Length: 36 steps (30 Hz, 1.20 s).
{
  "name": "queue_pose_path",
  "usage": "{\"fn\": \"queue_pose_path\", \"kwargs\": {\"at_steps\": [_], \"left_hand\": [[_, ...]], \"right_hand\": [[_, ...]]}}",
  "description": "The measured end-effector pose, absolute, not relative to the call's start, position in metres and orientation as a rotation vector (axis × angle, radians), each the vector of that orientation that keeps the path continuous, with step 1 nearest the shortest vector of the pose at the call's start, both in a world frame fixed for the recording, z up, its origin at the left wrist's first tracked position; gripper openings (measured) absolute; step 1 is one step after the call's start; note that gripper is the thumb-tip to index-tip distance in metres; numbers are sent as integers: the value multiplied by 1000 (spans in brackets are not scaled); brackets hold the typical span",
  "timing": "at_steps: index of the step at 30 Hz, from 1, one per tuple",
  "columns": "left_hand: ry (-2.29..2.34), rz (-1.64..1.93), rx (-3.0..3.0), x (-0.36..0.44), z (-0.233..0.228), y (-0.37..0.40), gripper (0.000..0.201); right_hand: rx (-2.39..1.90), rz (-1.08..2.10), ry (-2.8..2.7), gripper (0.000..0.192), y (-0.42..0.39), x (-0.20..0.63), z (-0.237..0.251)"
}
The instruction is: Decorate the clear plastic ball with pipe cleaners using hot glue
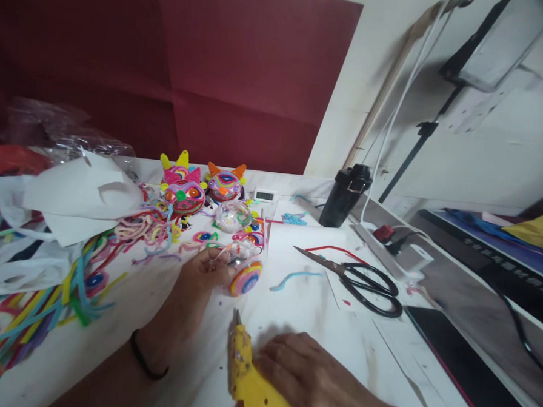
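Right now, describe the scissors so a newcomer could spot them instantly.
Start at the white table and look right of the left hand, toward the black bottle. The scissors lie flat there beside a red wire. They alone have black looped handles and long metal blades.

- One view is given, from a head-worn camera looking forward and down.
- The white table (321,303) is seen from close above, the near edge lying at the frame's bottom.
- The red wall panel (242,74) is faced beyond the table's far edge.
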<state>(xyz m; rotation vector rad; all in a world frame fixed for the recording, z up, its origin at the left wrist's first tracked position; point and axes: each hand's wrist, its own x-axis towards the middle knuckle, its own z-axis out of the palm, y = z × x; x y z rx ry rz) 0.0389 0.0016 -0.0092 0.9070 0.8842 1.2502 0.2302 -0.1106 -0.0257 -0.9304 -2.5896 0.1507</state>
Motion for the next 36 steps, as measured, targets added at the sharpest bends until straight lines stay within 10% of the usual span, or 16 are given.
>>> {"fn": "queue_pose_path", "kwargs": {"at_steps": [9,20,36], "left_hand": [[739,1234,918,33,-17,9,18],[839,1276,959,34,-12,7,20],[983,1334,1131,40,-11,-1,21]], "right_hand": [[-870,-184,-2610,28,-107,214,-31],[-1008,1342,-1689,36,-117,246,7],[-858,1043,-1384,21,-106,232,-24]]}}
